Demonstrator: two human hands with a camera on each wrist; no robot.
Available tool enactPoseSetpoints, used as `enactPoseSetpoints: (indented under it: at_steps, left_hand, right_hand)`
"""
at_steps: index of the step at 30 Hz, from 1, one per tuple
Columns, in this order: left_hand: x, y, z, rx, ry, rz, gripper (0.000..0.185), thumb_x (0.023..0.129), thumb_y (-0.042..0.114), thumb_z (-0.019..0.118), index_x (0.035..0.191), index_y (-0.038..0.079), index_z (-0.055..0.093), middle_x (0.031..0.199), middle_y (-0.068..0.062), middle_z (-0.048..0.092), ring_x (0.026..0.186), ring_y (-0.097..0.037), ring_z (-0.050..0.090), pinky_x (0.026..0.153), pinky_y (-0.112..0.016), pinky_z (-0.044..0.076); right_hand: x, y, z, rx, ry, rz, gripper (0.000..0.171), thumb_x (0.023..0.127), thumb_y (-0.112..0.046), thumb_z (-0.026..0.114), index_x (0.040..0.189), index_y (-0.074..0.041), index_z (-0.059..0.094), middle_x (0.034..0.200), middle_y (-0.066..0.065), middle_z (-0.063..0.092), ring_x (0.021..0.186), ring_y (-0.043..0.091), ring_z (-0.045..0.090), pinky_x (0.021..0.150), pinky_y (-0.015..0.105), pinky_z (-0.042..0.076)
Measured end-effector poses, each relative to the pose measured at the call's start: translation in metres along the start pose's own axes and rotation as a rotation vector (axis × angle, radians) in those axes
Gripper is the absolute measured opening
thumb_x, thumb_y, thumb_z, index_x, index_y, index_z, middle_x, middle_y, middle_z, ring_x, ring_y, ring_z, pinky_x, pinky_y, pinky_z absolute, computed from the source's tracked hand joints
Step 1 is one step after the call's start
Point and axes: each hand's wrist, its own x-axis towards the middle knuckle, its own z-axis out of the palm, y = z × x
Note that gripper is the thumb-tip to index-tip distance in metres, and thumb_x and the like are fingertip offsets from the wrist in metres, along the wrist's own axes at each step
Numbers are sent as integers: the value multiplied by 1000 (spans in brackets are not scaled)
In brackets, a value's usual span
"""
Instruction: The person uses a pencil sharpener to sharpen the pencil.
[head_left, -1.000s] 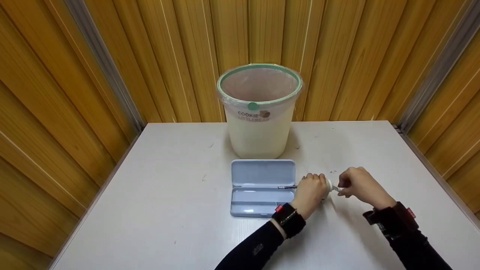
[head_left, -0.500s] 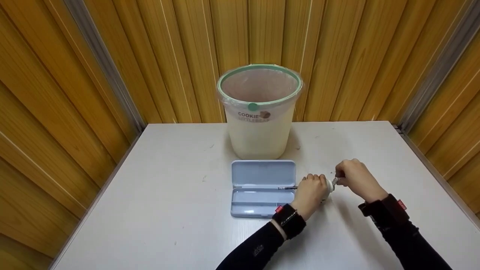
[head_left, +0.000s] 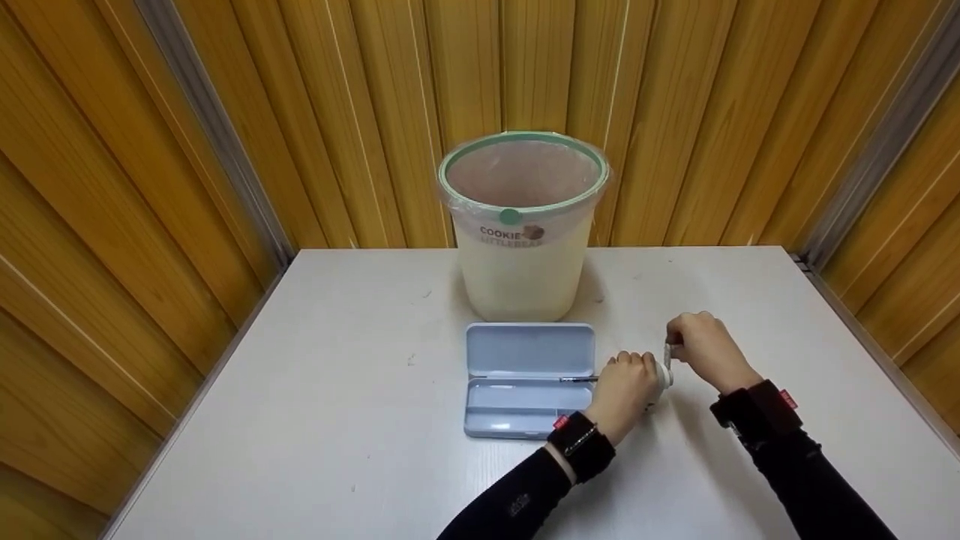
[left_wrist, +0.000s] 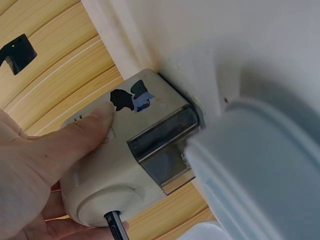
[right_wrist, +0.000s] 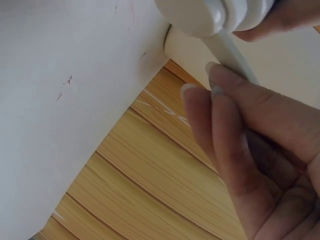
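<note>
Centrally, a small cream-coloured crank pencil sharpener stands on the white table, right of the table's middle and well in from its near edge. The left hand grips its body, the thumb pressed along the top beside a dark printed mark and the other fingers curled round the underside, as the left wrist view shows. A dark pencil is seated in the sharpener's front hole and runs leftward over the adjoining case. The right hand pinches the sharpener's white crank handle, fingertips together on the lever and the remaining fingers curled. A clear shavings drawer is visible in the sharpener's side. Just left of the sharpener lies a pale blue pencil case, open flat, its lid toward the far edge. Behind the case, at the table's far edge, stands a cream waste bin with a green rim and a clear liner, printed "COOKIE". Both forearms wear dark sleeves with black wrist straps. Wood-panelled walls enclose the table on three sides.
</note>
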Motion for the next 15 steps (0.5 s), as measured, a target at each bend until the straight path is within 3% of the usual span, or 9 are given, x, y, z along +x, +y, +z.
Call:
enactPoseSetpoints:
  at_steps: [10,15]
  left_hand:
    - [-1,1,2,9,10,0,18,90,20,59,103,19,72,82,9,71,71,-4,60,62,-16,52]
    - [0,0,3,11,31,-2,19,90,21,59,103,19,73,81,9,71,70,-4,59,60,-16,51]
  right_hand:
    - [8,12,12,43,-29,15,10,74,10,74,71,2,69,67,13,67,60,23,63,58,39,52]
    - [12,20,22,73,-52,23,12,73,13,70,70,2,69,67,12,67,59,18,59,56,31,48]
